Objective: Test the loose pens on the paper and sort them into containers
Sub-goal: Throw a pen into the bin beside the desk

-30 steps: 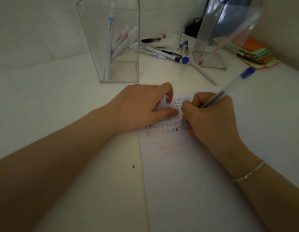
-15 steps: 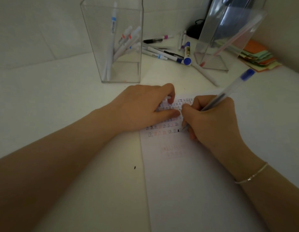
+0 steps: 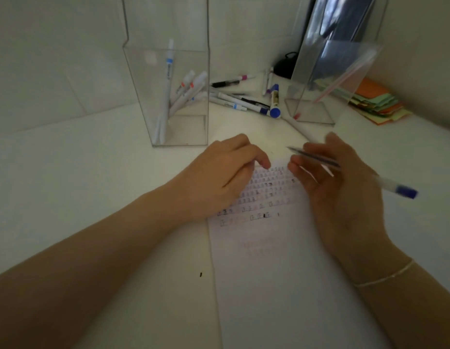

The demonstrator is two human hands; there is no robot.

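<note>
Head view: left hand [image 3: 219,177] resting on the upper left part of the paper [image 3: 281,285], fingers loosely curled, gripping nothing. Right hand [image 3: 339,187] raised just above the paper's right edge, palm turned up, holding a clear pen [image 3: 349,170] with a blue cap; exactly which fingers pinch it hard to make out, probably thumb and forefinger. Pen lying nearly level, tip pointing left, off the sheet. Rows of small test marks across the top of the paper. Behind, tall clear container [image 3: 168,102] with several white pens standing inside. To the right, second clear container [image 3: 319,96] holding one pink pen. Between them, loose pens [image 3: 244,102] scattered on the white table [image 3: 68,172]. Coloured paper notes [image 3: 377,104] stacked far right. Thin bracelet [image 3: 385,275] at the right wrist.
</note>
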